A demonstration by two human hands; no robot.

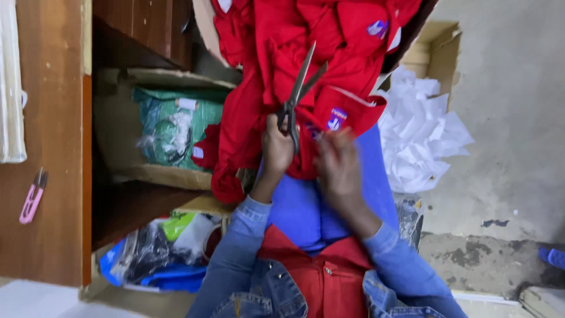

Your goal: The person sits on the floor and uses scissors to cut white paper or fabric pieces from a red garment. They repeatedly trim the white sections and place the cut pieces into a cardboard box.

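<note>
My left hand (276, 147) grips the handles of grey metal scissors (301, 82), whose blades are apart and point up against a pile of red garments (276, 53). My right hand (338, 165), blurred, touches a red garment fold with a small white and blue label (336, 118), just right of the scissors. The red cloth hangs down over my lap in blue trousers (306, 212). Both arms wear blue denim sleeves.
A wooden table top (53, 147) at the left carries pink thread snips (32, 197). Beside it is a cardboard box with a green plastic bag (173, 123). White paper scraps (418, 135) fill a box at the right. Plastic bags (153, 253) lie at lower left.
</note>
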